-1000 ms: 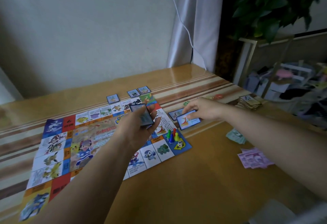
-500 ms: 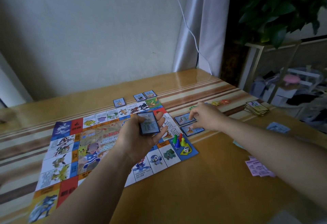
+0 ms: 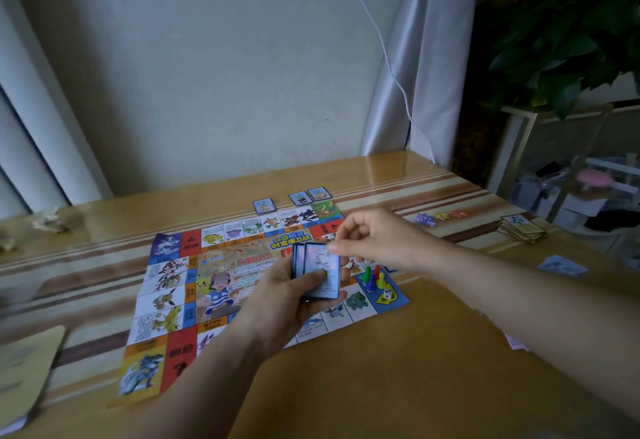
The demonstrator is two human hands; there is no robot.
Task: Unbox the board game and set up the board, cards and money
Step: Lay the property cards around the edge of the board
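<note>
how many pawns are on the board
4, on the blue corner square of the board: green pawn, red pawn, blue pawn, yellow pawn. The left hand and right hand cover part of it, so more may be hidden.

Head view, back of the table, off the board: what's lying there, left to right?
crumpled pale scrap → single blue card → pair of blue cards → coloured tokens → stack of yellow-edged cards → pale blue banknote
</note>
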